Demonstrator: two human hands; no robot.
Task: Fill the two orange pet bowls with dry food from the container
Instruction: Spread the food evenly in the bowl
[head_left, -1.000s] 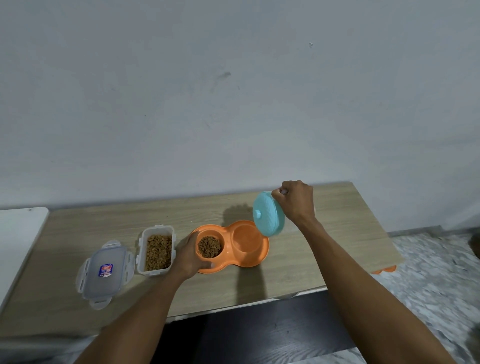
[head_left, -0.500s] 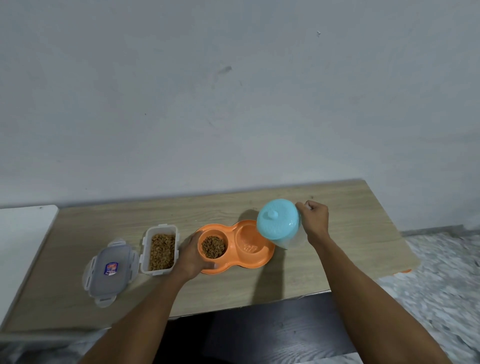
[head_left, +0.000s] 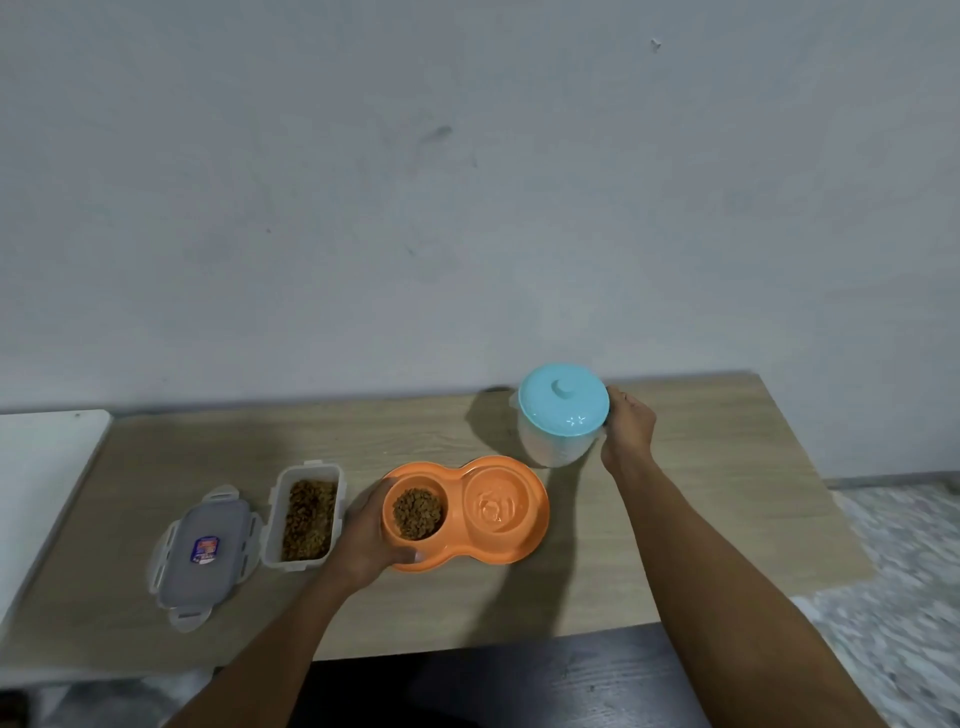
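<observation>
Left hand (head_left: 363, 535) grips kibble-filled bowl (head_left: 415, 480); right hand (head_left: 626, 431) grips jar (head_left: 563, 413).

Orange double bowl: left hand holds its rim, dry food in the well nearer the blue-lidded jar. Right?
No. Head view: the left hand holds the orange double bowl by its rim, but the dry food is in the well farther from the blue-lidded jar, beside that hand.
</observation>
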